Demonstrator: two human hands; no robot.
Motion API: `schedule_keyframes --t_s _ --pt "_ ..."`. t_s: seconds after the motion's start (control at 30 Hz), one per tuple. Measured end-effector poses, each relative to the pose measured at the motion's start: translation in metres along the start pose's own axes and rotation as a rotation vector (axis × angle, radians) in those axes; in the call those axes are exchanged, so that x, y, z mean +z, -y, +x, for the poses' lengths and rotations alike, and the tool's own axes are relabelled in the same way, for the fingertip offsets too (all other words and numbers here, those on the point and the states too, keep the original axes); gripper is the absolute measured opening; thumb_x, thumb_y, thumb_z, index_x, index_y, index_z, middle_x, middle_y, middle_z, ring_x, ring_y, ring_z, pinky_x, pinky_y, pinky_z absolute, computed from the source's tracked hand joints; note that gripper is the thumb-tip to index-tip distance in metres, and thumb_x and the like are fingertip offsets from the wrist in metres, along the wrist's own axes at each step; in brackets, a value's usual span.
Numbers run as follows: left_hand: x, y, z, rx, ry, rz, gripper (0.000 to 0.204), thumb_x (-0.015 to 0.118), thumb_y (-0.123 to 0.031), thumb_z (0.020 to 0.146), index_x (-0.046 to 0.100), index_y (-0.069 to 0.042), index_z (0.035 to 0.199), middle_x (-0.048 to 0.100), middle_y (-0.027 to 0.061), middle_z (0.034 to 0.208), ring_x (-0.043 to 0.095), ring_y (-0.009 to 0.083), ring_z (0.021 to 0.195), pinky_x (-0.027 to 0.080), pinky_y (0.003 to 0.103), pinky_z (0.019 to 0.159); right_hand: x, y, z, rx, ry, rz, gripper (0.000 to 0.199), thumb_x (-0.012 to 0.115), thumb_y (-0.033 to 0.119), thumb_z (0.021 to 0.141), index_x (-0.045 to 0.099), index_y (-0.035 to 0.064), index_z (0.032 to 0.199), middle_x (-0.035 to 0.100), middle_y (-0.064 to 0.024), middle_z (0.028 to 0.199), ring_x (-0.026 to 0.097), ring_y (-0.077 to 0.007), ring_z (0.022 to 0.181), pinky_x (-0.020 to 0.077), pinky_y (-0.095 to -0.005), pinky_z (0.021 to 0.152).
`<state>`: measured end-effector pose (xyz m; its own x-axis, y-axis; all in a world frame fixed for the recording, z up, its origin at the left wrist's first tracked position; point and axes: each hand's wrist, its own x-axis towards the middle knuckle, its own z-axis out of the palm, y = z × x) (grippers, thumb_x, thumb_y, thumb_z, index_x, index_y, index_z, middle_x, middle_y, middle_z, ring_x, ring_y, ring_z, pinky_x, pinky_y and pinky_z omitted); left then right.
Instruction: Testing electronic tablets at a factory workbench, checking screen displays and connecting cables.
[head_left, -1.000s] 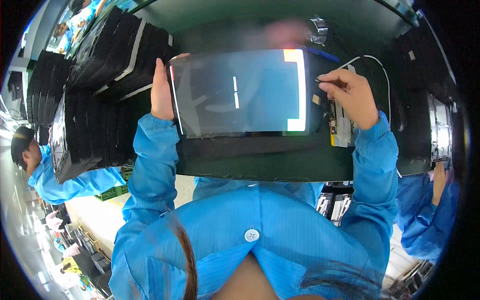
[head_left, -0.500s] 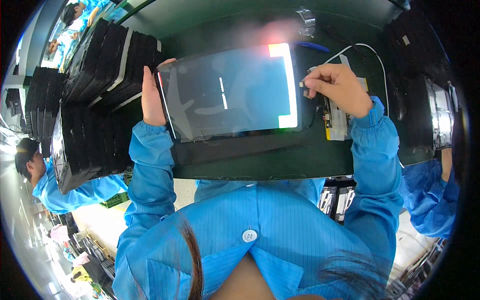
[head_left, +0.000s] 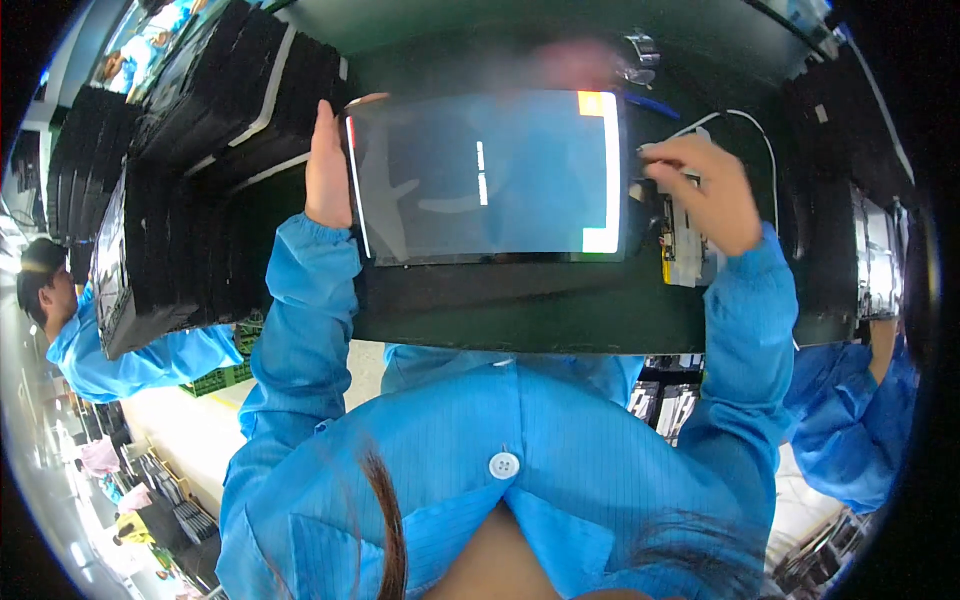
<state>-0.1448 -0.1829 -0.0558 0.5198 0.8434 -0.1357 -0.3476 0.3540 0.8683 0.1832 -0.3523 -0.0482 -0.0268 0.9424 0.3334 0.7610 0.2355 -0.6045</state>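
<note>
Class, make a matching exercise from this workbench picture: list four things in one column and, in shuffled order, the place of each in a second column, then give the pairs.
Things:
1. left hand
2. right hand
3. display panel
4. stack of black trays

Places:
A. middle of the dark bench
B. far left of the bench
C. on the panel's left edge
D. at the circuit board right of the panel

Pairs: 1-C, 2-D, 3-A, 4-B

Flat rectangular screen (head_left: 485,178) on the dark bench, glossy grey-blue, white bars along its right edge, orange corner
</note>
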Motion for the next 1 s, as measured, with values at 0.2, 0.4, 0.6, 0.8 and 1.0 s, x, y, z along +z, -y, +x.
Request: schedule_keyframes --t_s 0.2,0.4,0.6,0.8,1.0 --pt "-0.009 0.01 0.01 0.026 0.019 0.075 0.059 0.018 -0.047 0.094 0.045 -0.003 0.121 0.055 0.0141 0.113 0.053 0.0258 0.103 0.042 0.039 0.091 -0.076 -0.071 -0.063 0.1 -0.167 -0.722 0.021 0.053 0.01 0.085 0.06 0.0023 0.103 0.059 -0.0138 0.107 0.054 -0.0289 0.102 0.0407 -0.036 0.091" --pt "-0.009 0.007 0.006 0.053 0.036 0.035 0.058 0.019 -0.047 0.094 0.047 -0.003 0.12 0.056 0.0146 0.111 0.055 0.0253 0.101 0.043 0.039 0.091 -0.091 -0.11 -0.1 0.245 -0.006 -0.96 0.033 0.047 0.011 0.088 0.05 0.0043 0.12 0.047 -0.0154 0.126 0.042 -0.0299 0.119 0.0318 -0.0373 0.1" --pt "-0.003 0.005 0.0 0.063 0.029 0.101 0.057 0.023 -0.047 0.093 0.049 -0.003 0.119 0.057 0.0142 0.111 0.056 0.0249 0.1 0.044 0.038 0.091 -0.089 -0.121 -0.106 0.301 -0.033 -0.885 0.036 0.042 0.011 0.09 0.046 0.0063 0.125 0.043 -0.0145 0.13 0.038 -0.0293 0.123 0.0285 -0.0371 0.103" --pt "-0.007 0.006 -0.002 0.062 -0.042 0.11 0.056 0.022 -0.047 0.094 0.05 -0.004 0.118 0.057 0.0142 0.111 0.056 0.0252 0.1 0.044 0.038 0.09 -0.086 -0.11 -0.095 0.298 -0.077 -1.015 0.037 0.046 0.015 0.09 0.045 0.0037 0.125 0.043 -0.0171 0.129 0.037 -0.0318 0.122 0.0283 -0.0388 0.102" --pt "-0.005 0.006 0.001 0.004 -0.04 0.056 0.057 0.02 -0.046 0.094 0.049 -0.005 0.119 0.057 0.0146 0.111 0.056 0.0261 0.1 0.045 0.039 0.09 0.001 0.027 -0.034 0.122 -0.176 -0.422 0.062 0.064 0.025 0.077 0.039 0.0033 0.129 0.037 -0.0191 0.133 0.031 -0.0334 0.126 0.0236 -0.0406 0.103"
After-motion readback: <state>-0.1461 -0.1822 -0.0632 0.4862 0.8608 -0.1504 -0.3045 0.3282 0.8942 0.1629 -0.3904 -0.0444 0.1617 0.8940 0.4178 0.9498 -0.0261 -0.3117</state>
